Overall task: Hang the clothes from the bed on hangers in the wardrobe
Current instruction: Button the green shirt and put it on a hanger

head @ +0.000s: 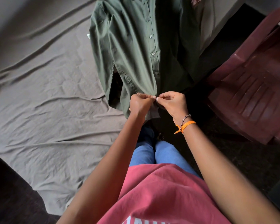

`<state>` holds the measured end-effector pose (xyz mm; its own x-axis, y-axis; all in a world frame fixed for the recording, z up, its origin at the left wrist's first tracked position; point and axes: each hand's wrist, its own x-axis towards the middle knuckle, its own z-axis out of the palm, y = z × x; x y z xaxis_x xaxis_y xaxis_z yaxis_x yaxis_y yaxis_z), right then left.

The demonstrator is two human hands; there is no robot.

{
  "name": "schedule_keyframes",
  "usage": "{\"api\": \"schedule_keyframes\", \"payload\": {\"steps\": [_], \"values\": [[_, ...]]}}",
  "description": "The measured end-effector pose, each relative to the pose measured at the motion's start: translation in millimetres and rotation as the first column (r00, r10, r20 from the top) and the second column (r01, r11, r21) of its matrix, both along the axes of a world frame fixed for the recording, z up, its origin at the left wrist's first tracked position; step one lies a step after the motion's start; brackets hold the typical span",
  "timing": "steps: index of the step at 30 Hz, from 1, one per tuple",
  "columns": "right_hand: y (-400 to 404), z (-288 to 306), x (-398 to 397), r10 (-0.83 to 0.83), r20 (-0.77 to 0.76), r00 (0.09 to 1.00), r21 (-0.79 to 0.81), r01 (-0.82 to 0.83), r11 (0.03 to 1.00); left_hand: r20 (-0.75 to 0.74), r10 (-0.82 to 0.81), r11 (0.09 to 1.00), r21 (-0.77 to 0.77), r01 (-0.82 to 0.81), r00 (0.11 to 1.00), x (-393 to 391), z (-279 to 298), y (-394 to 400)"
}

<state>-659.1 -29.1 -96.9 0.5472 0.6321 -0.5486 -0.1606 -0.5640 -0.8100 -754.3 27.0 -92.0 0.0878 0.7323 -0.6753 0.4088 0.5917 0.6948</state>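
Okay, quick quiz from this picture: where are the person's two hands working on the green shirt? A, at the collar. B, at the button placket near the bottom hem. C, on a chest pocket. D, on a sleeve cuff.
B: the left hand and right hand pinch the green shirt at its button line just above the hem.

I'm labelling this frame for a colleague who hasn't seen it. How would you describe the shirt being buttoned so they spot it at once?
Start at the wide grey bedsheet; at its right edge lies the dark olive-green button-front shirt. Both hands pinch its hem, beside a maroon plastic chair.
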Motion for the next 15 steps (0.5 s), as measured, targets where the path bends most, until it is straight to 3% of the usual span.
{"api": "schedule_keyframes", "payload": {"steps": [4,7,11,15], "values": [[0.6,-5.1,-4.0,0.015,0.086,0.996,-0.009,-0.014,1.0,-0.049,0.014,1.0,-0.005,-0.014,0.999,0.1,-4.5,-2.9],[-0.7,-6.8,-4.5,0.008,0.042,0.999,-0.011,-0.008,1.0,-0.104,0.002,0.999,0.036,0.002,0.995,0.5,-6.7,-3.2],[-1.7,-5.9,-1.9,-0.016,-0.078,0.997,0.004,0.017,1.0,0.062,-0.056,0.998,0.015,0.055,0.997,-4.2,-0.7,-1.4],[-0.7,-4.3,-2.9,-0.008,-0.046,0.999,0.025,0.009,1.0,0.157,-0.107,0.994,0.01,0.107,0.982,-9.2,-3.9,4.2]]}}
